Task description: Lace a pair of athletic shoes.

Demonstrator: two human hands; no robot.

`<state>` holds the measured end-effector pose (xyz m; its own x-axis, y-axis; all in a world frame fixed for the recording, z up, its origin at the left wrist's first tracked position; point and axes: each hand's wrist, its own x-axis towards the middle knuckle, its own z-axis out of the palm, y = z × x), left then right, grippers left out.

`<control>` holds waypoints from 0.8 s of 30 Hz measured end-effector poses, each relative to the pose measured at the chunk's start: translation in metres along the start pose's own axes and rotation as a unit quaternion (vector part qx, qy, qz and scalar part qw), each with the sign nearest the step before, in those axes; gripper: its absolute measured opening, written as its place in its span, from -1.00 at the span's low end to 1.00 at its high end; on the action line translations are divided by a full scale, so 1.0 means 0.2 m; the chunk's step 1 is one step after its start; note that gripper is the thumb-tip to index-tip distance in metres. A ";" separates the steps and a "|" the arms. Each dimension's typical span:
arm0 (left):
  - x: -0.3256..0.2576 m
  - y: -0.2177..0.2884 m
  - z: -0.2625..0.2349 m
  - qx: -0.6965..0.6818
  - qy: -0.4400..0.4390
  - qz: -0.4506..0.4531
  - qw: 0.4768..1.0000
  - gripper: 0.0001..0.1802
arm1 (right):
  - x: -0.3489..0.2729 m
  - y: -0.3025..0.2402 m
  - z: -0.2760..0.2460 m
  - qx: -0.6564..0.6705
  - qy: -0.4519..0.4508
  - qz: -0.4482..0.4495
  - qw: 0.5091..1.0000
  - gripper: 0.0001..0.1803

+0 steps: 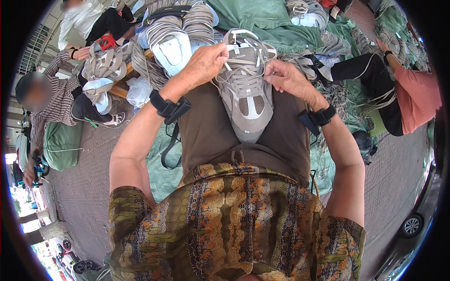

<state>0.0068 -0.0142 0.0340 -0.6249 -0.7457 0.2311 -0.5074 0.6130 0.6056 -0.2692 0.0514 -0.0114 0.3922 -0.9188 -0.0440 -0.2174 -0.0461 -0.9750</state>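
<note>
A grey sneaker upper rests between my thighs with its toe toward me. Pale laces criss-cross over its tongue and hang loose about the collar. At the left side of the collar, my left hand is closed in a pinch on the shoelace by the top eyelets. My right hand has thumb and forefinger pinched on the lace at the right edge, its other fingers curled. Both wrists wear black straps with small boxes.
Stacked grey shoe uppers lie beyond my knees, a black pouch on top. Green sacks spread behind them. Co-workers sit at left and right. Loose laces trail on the right. A car stands at lower right.
</note>
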 end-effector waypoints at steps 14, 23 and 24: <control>-0.13 -0.05 -0.16 0.148 -0.044 0.027 0.988 -0.89 | -0.02 0.00 0.03 0.047 -0.013 0.014 0.999 -0.89; -0.24 -0.26 -0.26 0.139 -0.004 -0.030 0.990 -0.91 | 0.18 -0.01 0.03 -0.297 0.166 -0.212 0.916 -0.87; -0.25 -0.27 -0.25 0.139 -0.003 -0.031 0.990 -0.91 | 0.20 -0.03 0.06 -0.395 0.223 -0.253 0.855 -0.86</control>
<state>0.0952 -0.0235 0.0276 -0.5905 -0.7834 0.1938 -0.6884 0.6143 0.3857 -0.2408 0.0199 -0.0097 0.2736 -0.7532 0.5981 -0.7248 -0.5703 -0.3866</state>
